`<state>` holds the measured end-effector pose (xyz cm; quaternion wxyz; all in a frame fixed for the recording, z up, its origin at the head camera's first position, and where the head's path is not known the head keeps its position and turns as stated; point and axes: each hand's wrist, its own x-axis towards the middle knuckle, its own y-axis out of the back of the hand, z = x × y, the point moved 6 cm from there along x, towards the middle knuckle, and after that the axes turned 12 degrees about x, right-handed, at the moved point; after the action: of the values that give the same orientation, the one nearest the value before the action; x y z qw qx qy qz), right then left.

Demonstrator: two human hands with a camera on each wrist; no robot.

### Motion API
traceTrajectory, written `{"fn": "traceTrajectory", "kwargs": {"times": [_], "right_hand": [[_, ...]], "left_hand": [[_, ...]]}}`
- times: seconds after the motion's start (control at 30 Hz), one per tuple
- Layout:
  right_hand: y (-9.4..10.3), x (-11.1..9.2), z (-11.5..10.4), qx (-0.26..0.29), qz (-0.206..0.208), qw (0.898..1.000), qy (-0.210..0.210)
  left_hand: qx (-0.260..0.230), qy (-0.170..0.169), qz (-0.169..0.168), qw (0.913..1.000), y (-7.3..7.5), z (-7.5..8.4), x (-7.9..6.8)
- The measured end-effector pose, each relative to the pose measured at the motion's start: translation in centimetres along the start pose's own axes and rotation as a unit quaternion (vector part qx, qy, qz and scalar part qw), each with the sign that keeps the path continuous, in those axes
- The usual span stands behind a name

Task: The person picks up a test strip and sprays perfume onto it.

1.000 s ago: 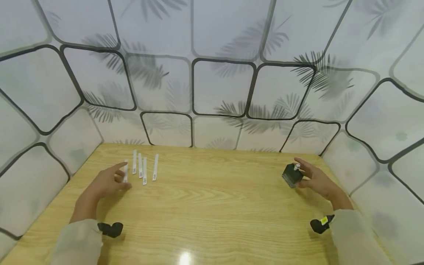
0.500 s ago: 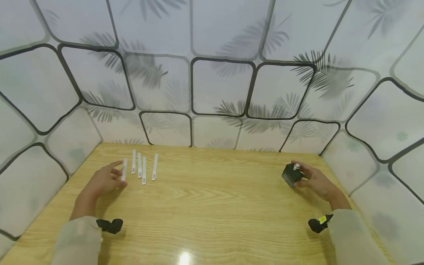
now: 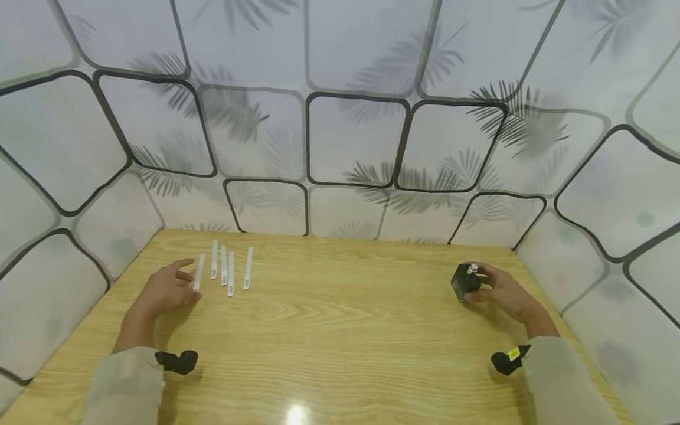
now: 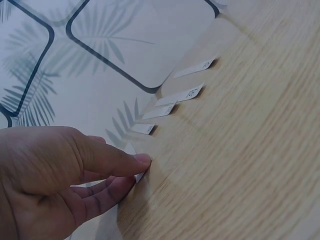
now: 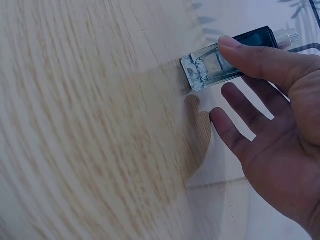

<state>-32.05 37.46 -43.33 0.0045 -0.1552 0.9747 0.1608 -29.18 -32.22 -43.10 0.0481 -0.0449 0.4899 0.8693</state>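
At the left of the table my left hand (image 3: 166,289) has its thumb and fingertips at a narrow white paper strip (image 3: 199,271), the leftmost of several. In the left wrist view, the printed end of this strip (image 4: 140,176) shows between thumb and fingers, the rest mostly hidden. On the right, my right hand (image 3: 504,295) holds a dark, square glass perfume bottle (image 3: 463,284) with a silver spray neck. Seen from the right wrist, the thumb presses the front face of the bottle (image 5: 207,65), its clear base low over the tabletop. The other fingers of that hand spread loosely.
Several more white strips lie side by side, including the rightmost strip (image 3: 248,268), with small printed codes at their near ends. The wood-grain table (image 3: 340,330) meets a patterned wall covering (image 3: 345,212) at the back and both sides.
The leftmost strip has shifted slightly left and tilted, along with my left hand. My right hand has turned the perfume bottle and moved it a little to the left.
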Motion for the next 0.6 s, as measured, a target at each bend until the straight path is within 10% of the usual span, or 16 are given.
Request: {"fn": "traceTrajectory", "kwargs": {"times": [0.6], "right_hand": [[-0.37,0.28,-0.03,0.018,0.011,1.000,0.004]], "left_hand": [[0.030,0.016,0.012,0.9994,0.31,-0.11,-0.03]]}}
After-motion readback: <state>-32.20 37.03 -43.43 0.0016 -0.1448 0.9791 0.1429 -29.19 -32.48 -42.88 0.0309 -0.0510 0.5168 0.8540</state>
